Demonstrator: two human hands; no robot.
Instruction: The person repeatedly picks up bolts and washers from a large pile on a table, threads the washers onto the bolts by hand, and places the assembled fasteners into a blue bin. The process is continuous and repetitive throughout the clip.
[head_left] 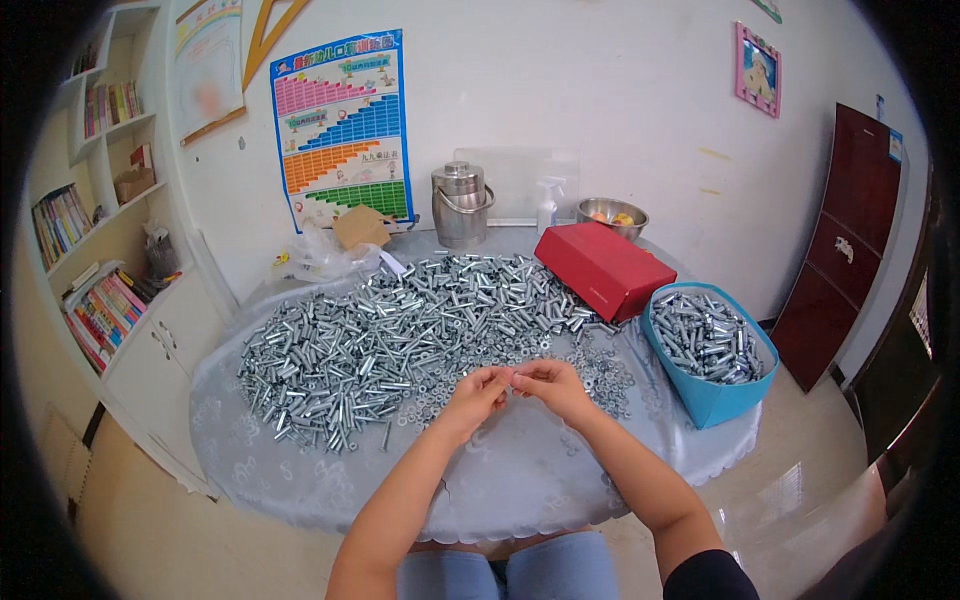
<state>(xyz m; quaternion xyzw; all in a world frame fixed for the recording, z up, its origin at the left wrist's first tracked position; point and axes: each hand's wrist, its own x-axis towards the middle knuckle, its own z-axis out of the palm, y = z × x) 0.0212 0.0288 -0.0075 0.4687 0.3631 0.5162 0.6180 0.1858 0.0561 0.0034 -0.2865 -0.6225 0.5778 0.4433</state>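
Observation:
My left hand (474,402) and my right hand (556,388) meet fingertip to fingertip over the near edge of the metal pile. Both are closed in a pinch. Whatever sits between the fingers is too small and covered to name. A wide heap of silvery bolts and metal sleeves (350,345) spreads behind and to the left of my hands. Small nuts and washers (603,382) lie scattered around and beyond my fingers. To the right, a light-blue bin (722,403) is filled with similar metal bolts (705,335).
A red box (605,268) rests at the heap's far right. Behind stand a steel canister (461,215), a spray bottle (547,208) and a metal bowl (630,222) of fruit. Plastic bags (325,255) and cardboard (362,228) lie at the back left. A pale cloth (540,470) covers the table.

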